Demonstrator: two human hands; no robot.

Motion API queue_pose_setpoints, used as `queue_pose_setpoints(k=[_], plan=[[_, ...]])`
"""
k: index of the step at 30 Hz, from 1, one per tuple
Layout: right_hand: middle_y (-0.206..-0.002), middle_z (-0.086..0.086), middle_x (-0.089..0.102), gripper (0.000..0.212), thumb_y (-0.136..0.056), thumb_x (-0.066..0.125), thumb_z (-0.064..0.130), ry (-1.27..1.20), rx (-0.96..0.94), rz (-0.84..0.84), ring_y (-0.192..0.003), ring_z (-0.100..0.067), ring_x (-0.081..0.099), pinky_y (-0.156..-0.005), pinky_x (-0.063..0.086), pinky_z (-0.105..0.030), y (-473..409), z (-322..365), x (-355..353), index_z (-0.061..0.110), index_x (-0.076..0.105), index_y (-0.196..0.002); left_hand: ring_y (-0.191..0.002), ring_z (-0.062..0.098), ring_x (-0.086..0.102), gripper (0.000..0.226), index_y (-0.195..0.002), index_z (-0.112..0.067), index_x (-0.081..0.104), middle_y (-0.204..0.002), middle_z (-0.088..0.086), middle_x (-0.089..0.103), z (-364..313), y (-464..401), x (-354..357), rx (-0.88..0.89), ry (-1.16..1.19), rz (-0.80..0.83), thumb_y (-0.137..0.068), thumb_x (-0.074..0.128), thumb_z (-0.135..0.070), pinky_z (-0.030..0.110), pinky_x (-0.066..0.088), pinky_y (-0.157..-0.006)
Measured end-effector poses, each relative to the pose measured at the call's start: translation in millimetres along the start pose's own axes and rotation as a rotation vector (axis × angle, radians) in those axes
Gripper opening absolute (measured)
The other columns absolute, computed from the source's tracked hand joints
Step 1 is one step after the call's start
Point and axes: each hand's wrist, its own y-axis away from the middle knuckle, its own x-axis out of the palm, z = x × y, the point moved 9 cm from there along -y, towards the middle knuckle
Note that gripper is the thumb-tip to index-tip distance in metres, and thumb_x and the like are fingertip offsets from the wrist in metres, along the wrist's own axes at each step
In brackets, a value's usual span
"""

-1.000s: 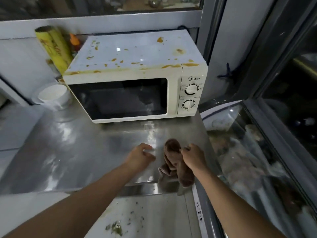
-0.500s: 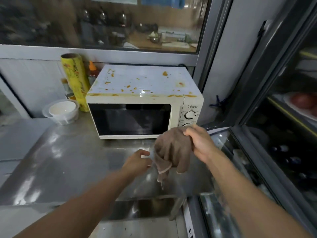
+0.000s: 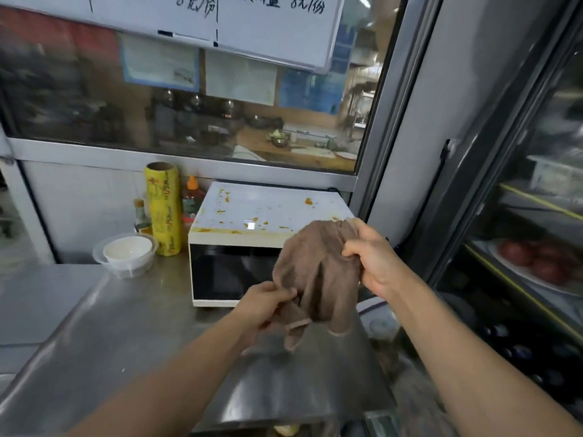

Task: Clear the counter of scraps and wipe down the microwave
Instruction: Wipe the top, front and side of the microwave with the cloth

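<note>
Forearms reach in from the bottom edge, two of them, bare, meeting over a steel counter (image 3: 104,335). Between the two hands hangs one brown cloth (image 3: 318,279) — crumpled, soft, its hemmed corners drooping toward the counter without clearly touching it. The left hand (image 3: 263,305) pinches a lower fold, fingers curled tight on the fabric. The right hand (image 3: 370,257), held higher, grips the bunched top edge with fingers and thumb closed round it, so the cloth hangs in front of the microwave's right side and hides its controls.

Behind the cloth stands one white microwave (image 3: 239,247) at the back of the counter, door dark and shut. Its top is spattered with many orange-brown spots, and a streak of the same colour runs along the front edge above the door.

To its left sits one clear plastic tub (image 3: 126,253) holding a white bowl. Just behind that stands one yellow roll of wrap (image 3: 162,209), upright, with two bottles near it — a small one (image 3: 140,216) to the left and an orange-capped one (image 3: 191,193) between the roll and the microwave.

Farther back runs one wide window (image 3: 189,121), with a whiteboard (image 3: 220,20) hung above it. On the right stands a glass-fronted fridge (image 3: 542,231).
</note>
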Motion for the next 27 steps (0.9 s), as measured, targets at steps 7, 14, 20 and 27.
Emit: queue_pose_setpoints(k=[7, 14, 20, 27], plan=[[-0.103, -0.007, 0.057, 0.049, -0.081, 0.045, -0.018, -0.008, 0.02, -0.252, -0.095, -0.022, 0.058, -0.074, 0.048, -0.034, 11, -5, -28, 0.014, 0.049, -0.117, -0.069, 0.024, 0.048, 0.012, -0.083, -0.01, 0.057, -0.076, 0.012, 0.052, -21, 8, -50, -0.002, -0.192, -0.143, -0.089, 0.048, -0.016, 0.031, 0.037, -0.061], [-0.104, -0.012, 0.059, 0.041, -0.083, 0.047, -0.017, 0.014, 0.055, -0.42, -0.097, -0.024, 0.059, -0.087, 0.05, -0.041, 20, -17, -51, 0.002, 0.046, -0.118, -0.04, 0.014, 0.039, 0.03, -0.064, -0.012, 0.049, -0.046, 0.004, 0.045, -43, 0, -84, 0.053, -0.028, -0.053, -0.093, 0.055, -0.013, 0.024, 0.028, -0.045], [-0.122, -0.013, 0.049, 0.063, -0.079, 0.059, -0.016, 0.074, 0.038, -0.549, -0.107, -0.027, 0.056, -0.075, 0.049, -0.034, 25, -18, -65, 0.01, 0.034, -0.129, -0.092, 0.025, 0.056, 0.071, -0.13, -0.025, 0.041, -0.11, 0.013, 0.052, -57, 8, -89, 0.009, 0.171, 0.065, -0.077, 0.063, 0.015, 0.038, 0.05, -0.074], [-0.105, -0.002, 0.063, 0.039, -0.068, 0.077, -0.007, 0.537, 0.111, -0.159, -0.093, -0.016, 0.061, -0.084, 0.05, -0.027, 31, -13, -33, 0.012, 0.068, -0.102, -0.072, 0.01, 0.053, 0.03, -0.096, -0.012, 0.067, -0.084, 0.001, 0.058, -109, 23, -109, 0.4, -0.647, -0.285, -0.07, 0.074, 0.002, 0.017, 0.04, -0.06]])
